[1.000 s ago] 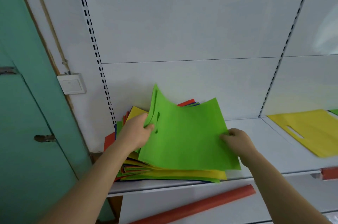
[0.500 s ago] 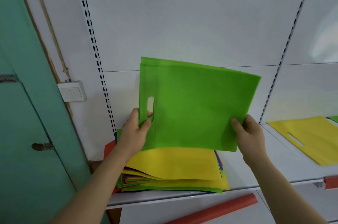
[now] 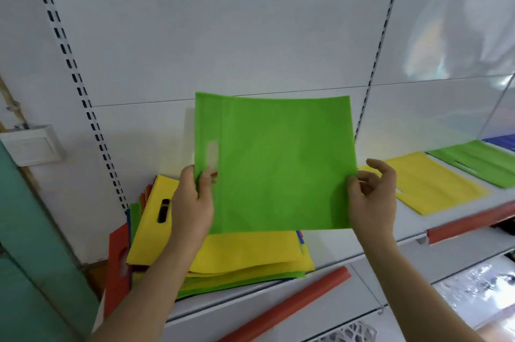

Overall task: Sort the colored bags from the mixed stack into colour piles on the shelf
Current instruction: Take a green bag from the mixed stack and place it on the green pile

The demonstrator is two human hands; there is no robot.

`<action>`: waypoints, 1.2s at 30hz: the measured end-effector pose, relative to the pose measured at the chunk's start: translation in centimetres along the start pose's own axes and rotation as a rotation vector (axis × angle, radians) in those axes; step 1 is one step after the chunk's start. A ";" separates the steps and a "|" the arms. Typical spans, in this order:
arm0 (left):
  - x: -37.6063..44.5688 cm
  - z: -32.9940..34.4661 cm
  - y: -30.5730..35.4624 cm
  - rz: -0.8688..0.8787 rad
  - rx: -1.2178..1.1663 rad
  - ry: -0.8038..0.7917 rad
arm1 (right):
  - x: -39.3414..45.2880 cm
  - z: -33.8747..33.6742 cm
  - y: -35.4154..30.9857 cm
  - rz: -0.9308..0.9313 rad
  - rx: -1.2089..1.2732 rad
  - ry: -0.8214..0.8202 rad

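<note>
Now: green bag [image 3: 281, 166] held upright in the air, flat face toward the camera, above and in front of the mixed stack [image 3: 223, 252]. Its slot handle sits near the left edge.

Left hand [image 3: 192, 207]: grips the bag's lower left edge just below the slot. Thumb lies across the front face, pointing up toward the slot; the other fingers are behind the fabric and hidden. Grip looks firm, narrow.

Right hand [image 3: 373, 202]: pinches the bag's right edge low down. Thumb on the front, at least one finger behind. Remaining fingers are loosely spread and half raised, off the fabric. Looser hold than the left.

Mixed stack sits on the white shelf [image 3: 348, 247], lower left, under the held bag. Top sheet is a yellow bag with a dark slot handle at its left end. Red, green and blue edges poke out from the layers below; a red bag hangs off the stack's left side.

Farther right on the same shelf level: a yellow pile [image 3: 434, 182] lying flat, beside it a green pile [image 3: 479, 163], and a sliver of blue pile [image 3: 504, 142] at the frame edge. The held bag is well apart from the green pile.

Also seen: red price rail [image 3: 287, 308] along a lower shelf front, a white wall switch [image 3: 33, 145] at left, a teal door [image 3: 25, 272] at the left edge.
</note>
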State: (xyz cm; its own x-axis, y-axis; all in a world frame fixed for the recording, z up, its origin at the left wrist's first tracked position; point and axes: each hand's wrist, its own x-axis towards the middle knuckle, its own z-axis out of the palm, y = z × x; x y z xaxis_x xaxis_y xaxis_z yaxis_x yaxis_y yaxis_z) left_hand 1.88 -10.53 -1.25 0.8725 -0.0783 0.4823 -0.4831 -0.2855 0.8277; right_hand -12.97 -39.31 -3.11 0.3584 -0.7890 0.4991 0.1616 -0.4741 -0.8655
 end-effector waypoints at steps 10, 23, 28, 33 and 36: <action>-5.5 12.8 7.0 0.258 -0.063 -0.082 | 0.4 -17.2 3.5 -0.136 -0.412 0.090; -18.1 38.2 21.5 0.365 -0.088 -0.359 | 8.3 -46.5 11.0 -0.084 -0.760 0.155; -19.9 46.1 24.2 0.374 -0.082 -0.459 | 12.0 -52.7 13.5 -0.014 -0.787 0.193; -20.2 55.3 25.3 0.379 -0.057 -0.517 | 17.1 -56.1 18.4 0.054 -0.818 0.189; -19.3 61.3 25.7 0.343 -0.066 -0.531 | 21.5 -57.4 21.2 0.050 -0.844 0.171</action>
State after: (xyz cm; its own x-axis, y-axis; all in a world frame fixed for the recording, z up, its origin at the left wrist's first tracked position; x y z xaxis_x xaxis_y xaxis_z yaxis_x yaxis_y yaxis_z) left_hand -22.93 -74.87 -6.91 0.5764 -0.6227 0.5293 -0.7304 -0.1020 0.6754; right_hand -54.57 -88.77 -8.29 0.1928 -0.8326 0.5192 -0.6124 -0.5155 -0.5993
